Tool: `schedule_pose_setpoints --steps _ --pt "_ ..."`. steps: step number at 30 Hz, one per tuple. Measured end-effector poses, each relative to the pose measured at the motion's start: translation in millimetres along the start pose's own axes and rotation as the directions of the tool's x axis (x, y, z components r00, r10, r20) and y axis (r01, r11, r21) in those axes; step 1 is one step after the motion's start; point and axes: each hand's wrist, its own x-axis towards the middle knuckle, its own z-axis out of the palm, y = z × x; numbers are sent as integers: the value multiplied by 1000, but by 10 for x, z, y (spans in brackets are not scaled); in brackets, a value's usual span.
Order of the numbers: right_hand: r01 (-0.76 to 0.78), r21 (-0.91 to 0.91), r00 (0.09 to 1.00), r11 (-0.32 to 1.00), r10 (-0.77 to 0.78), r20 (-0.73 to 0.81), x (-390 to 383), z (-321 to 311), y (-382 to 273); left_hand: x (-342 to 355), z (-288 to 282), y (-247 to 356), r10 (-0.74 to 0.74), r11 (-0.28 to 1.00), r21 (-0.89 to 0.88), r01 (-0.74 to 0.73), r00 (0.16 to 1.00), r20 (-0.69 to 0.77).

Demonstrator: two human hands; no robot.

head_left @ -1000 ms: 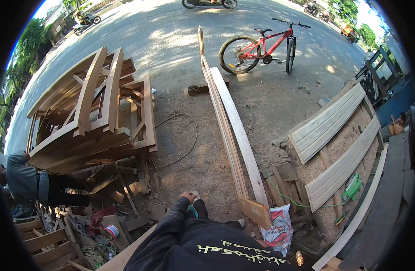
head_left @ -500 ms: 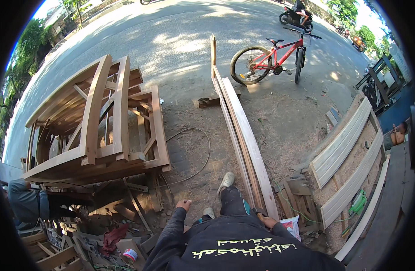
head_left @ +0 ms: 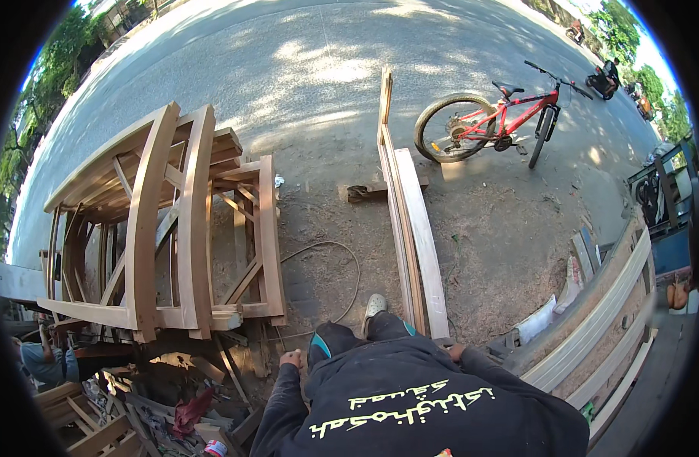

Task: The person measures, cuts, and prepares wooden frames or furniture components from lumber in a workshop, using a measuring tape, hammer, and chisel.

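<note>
My left hand hangs at my side with its fingers curled in, near the stacked wooden furniture frames. Nothing shows in it. On the other side, my right hand is closed beside my hip, around a small dark thing that is mostly hidden by my body. Just ahead of that hand lie long timber boards, side by side, their far part resting on a short wooden block. One pale board is wider than the brown strips beside it. My shoe is just left of the boards.
A red bicycle stands beyond the boards by the road. A hose or cable curves over the ground. Slatted panels lie at right. Wood scraps and a red cloth lie lower left, near another person.
My view has shifted, so the boards and bicycle sit farther right and lower. My right hand has come nearer my body. A motorcycle on the road has moved right.
</note>
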Motion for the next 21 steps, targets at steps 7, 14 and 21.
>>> schedule_pose_setpoints --steps 7,14,21 --pt "113 511 956 852 47 -290 -652 -2500 -2059 727 104 1682 490 866 173 -470 866 -98" --pt "379 825 908 419 6 -420 -492 -3510 -3333 1968 -325 3311 370 881 290 -374 926 71" --pt "286 849 929 444 88 -358 -377 -3983 -4317 2591 -964 5858 472 881 -59 -470 881 27"
